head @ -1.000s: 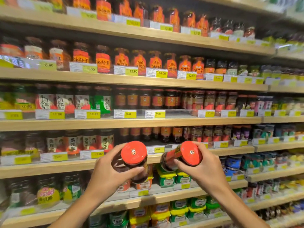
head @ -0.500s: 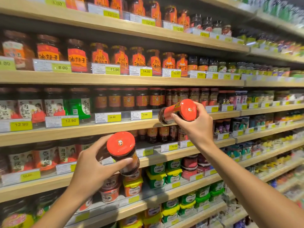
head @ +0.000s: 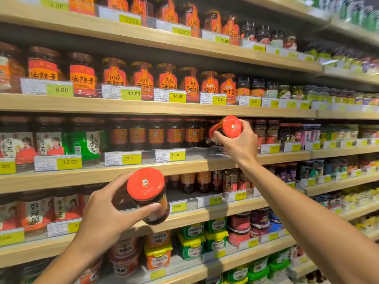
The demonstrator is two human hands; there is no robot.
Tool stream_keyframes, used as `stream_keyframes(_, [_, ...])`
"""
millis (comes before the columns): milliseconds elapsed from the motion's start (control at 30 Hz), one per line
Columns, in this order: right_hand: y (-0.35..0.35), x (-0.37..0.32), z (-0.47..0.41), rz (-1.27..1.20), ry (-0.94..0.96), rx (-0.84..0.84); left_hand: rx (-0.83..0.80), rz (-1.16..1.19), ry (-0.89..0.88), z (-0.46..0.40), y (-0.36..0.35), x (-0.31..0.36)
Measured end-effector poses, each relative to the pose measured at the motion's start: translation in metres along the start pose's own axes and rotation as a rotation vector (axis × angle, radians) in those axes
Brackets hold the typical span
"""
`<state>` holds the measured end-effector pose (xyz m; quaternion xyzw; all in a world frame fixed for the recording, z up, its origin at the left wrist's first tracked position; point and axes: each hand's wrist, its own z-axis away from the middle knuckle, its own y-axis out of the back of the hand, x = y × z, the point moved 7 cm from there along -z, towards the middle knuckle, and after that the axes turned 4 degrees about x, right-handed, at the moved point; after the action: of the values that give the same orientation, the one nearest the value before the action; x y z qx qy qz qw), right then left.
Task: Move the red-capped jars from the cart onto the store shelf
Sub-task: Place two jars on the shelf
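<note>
Right hand: the right hand [head: 239,145] is raised to the wooden store shelf [head: 143,171] that carries the 16.90 and 11.90 tags, fingers and thumb curled round a dark glass jar with a round red cap [head: 225,129].
Right-hand jar: tipped over toward the left, its red cap facing the camera with a small emblem at its middle; an orange-red label shows on its side. It is held at the shelf's front, above the clear plastic rail [head: 196,149], just beside the row of matching dark jars with orange labels [head: 155,133]. Whether it touches the shelf cannot be told.
Left hand: the left hand [head: 106,212] is lower and nearer the camera, fingers wrapped round the body of a second dark glass jar with a red cap [head: 148,196], thumb pressed across its front.
Left-hand jar: held in the air in front of the next shelf down, tilted with its cap toward the camera; the cap bears a small portrait emblem, and dark contents show through the glass.
Shelves: wooden boards stacked above and below, packed with jars and tubs.
Price tags: yellow price tags [head: 69,163] line the shelf fronts.
</note>
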<state>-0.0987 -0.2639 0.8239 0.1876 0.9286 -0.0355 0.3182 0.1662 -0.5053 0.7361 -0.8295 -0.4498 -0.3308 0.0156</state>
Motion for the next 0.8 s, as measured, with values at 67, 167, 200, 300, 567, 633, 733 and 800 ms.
stream_keyframes(67, [-0.007, 0.008, -0.006, 0.017, -0.006, -0.013, -0.003, 0.002, -0.006, -0.003, -0.004, 0.001])
stream_keyframes(167, [-0.017, 0.018, -0.012, 0.048, -0.029, -0.040, -0.016, 0.021, -0.021, -0.006, -0.009, -0.001])
stream_keyframes(200, [-0.020, 0.020, -0.014, 0.049, -0.040, -0.045, -0.018, 0.029, -0.019, -0.006, -0.011, -0.003])
stream_keyframes(300, [-0.027, 0.020, -0.017, 0.070, -0.046, -0.067, -0.031, 0.057, -0.012, -0.007, -0.013, -0.009])
stream_keyframes(567, [-0.043, 0.010, -0.027, 0.196, 0.007, -0.121, -0.043, 0.085, -0.007, -0.010, -0.017, -0.014])
stream_keyframes(633, [-0.046, 0.009, -0.030, 0.239, 0.002, -0.135, -0.041, 0.081, -0.006, -0.011, -0.016, -0.014])
stream_keyframes(733, [-0.050, 0.009, -0.034, 0.305, -0.024, -0.146, -0.038, 0.079, -0.008, -0.012, -0.017, -0.012])
stream_keyframes(800, [-0.052, 0.009, -0.037, 0.333, -0.036, -0.155, -0.036, 0.081, -0.013, -0.013, -0.017, -0.009])
